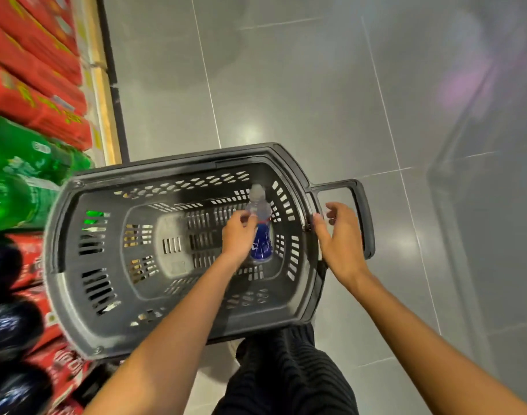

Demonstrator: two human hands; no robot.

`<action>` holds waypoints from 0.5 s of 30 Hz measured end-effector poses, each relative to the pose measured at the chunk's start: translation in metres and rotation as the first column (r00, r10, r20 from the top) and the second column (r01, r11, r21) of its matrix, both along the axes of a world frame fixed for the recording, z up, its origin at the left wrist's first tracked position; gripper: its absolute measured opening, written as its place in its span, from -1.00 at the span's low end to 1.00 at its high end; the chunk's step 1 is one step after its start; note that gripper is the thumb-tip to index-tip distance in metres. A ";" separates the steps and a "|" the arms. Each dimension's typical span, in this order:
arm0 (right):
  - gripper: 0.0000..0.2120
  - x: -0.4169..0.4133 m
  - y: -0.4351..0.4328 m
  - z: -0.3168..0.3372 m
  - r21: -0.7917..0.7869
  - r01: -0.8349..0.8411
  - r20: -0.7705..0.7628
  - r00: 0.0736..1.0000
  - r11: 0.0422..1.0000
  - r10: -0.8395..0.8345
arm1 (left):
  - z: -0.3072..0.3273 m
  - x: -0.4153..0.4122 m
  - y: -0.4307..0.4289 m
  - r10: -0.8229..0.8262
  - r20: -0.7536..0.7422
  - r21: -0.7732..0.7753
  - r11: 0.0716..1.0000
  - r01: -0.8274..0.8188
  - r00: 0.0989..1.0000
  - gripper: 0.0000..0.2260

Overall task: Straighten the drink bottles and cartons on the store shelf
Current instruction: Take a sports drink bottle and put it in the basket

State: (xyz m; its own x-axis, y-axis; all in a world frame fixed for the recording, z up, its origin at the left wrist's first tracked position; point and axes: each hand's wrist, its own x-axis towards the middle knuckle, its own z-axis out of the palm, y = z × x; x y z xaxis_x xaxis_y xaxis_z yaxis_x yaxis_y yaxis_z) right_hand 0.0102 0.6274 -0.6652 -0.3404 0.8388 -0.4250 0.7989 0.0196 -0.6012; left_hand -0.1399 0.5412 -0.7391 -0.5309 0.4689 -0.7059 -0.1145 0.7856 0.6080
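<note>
A small clear bottle with a blue label and a pale cap lies inside a dark grey shopping basket on the floor. My left hand reaches into the basket and its fingers curl around the bottle's neck. My right hand hovers with fingers apart at the basket's right rim, next to the basket handle. On the left, the shelf holds green bottles, dark cola bottles and red cartons.
Grey tiled floor stretches ahead and to the right. The shelf's wooden edge and black base run along the left. My dark trousers show below the basket. The picture is motion-blurred.
</note>
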 end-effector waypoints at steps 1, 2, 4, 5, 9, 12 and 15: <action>-0.65 0.003 -0.001 0.019 -0.004 0.002 -0.014 1.000 1.000 -0.002 | 0.028 0.001 -0.007 0.040 0.014 0.036 0.999 -0.040 0.999 -0.76; -0.70 0.007 -0.003 0.039 -0.021 0.001 -0.040 0.999 1.000 -0.002 | 0.057 0.001 -0.016 0.087 0.037 0.070 0.994 -0.090 0.995 -0.79; -0.80 0.014 -0.009 0.087 -0.058 -0.022 -0.095 0.995 0.998 0.017 | 0.118 0.000 -0.036 0.170 0.050 0.122 0.977 -0.175 0.984 -0.80; -0.83 0.019 -0.013 0.112 -0.075 -0.038 -0.108 0.994 0.996 0.030 | 0.149 -0.001 -0.049 0.203 0.037 0.134 0.969 -0.206 0.979 -0.78; -0.85 0.041 -0.032 0.211 -0.143 -0.086 -0.119 0.990 0.986 0.069 | 0.267 0.003 -0.109 0.281 -0.085 0.120 0.955 -0.270 0.956 -0.76; -0.79 0.052 -0.044 0.268 -0.186 -0.136 -0.121 0.986 0.973 0.115 | 0.341 0.019 -0.149 0.334 -0.138 0.109 0.941 -0.320 0.932 -0.74; -0.79 0.055 -0.056 0.312 -0.247 -0.200 -0.193 0.969 0.948 0.154 | 0.397 0.045 -0.186 0.446 -0.179 0.144 0.894 -0.425 0.877 -0.76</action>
